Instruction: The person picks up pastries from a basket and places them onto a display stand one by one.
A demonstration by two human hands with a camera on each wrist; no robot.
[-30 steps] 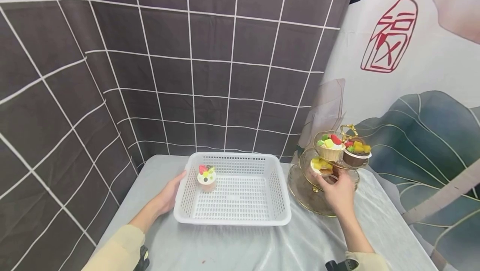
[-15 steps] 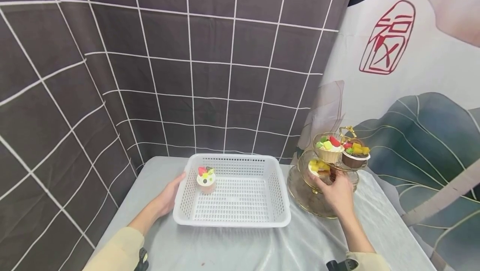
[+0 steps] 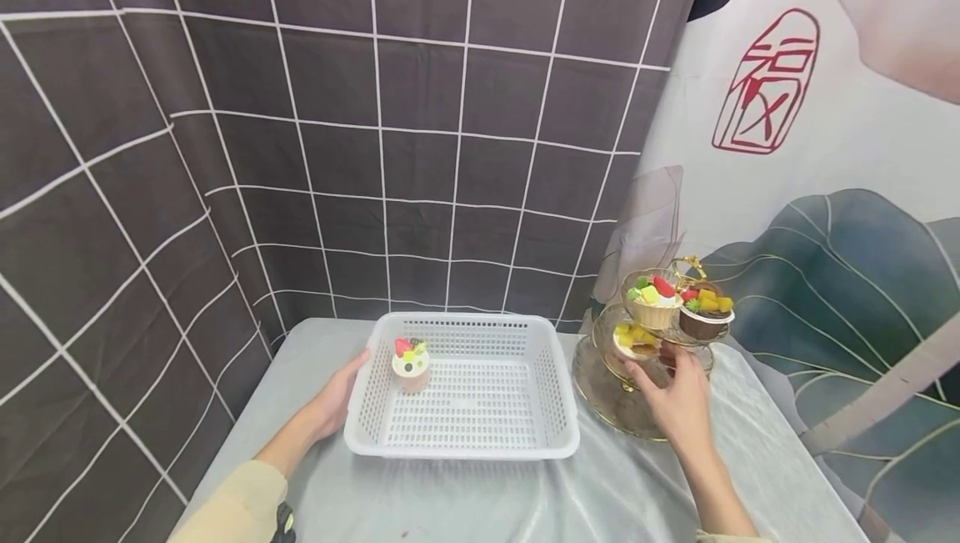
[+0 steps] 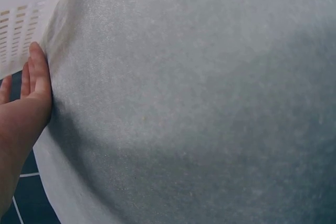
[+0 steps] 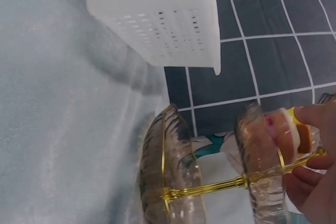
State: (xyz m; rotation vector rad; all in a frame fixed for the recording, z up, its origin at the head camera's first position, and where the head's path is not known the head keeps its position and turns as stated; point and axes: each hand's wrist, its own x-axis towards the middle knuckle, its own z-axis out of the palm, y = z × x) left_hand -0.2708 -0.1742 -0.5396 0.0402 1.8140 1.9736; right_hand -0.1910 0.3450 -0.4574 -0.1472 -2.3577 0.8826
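My right hand (image 3: 681,397) is at the middle tier of a gold-trimmed glass dessert stand (image 3: 611,397). Its thumb and fingers are spread beside a cupcake with yellow fruit (image 3: 634,339). From the right wrist, my hand (image 5: 317,156) shows close to the gold post, one fingertip overlapping the yellow topping. On the top tier sit a pale cupcake with strawberry (image 3: 651,308) and a chocolate cupcake (image 3: 705,316). My left hand (image 3: 335,399) rests against the left side of a white plastic basket (image 3: 461,453), fingers straight. Inside the basket stands a cupcake with white cream (image 3: 412,368).
A pale grey cloth (image 3: 465,501) covers the table under basket and stand. Dark grid-patterned curtain (image 3: 420,151) hangs directly behind and at the left. A white printed curtain (image 3: 862,151) hangs behind the stand on the right.
My right thumb has drawn slightly back from the yellow-fruit cupcake, which stays on the middle tier. My left hand and the basket keep their places; the head view shifts a little.
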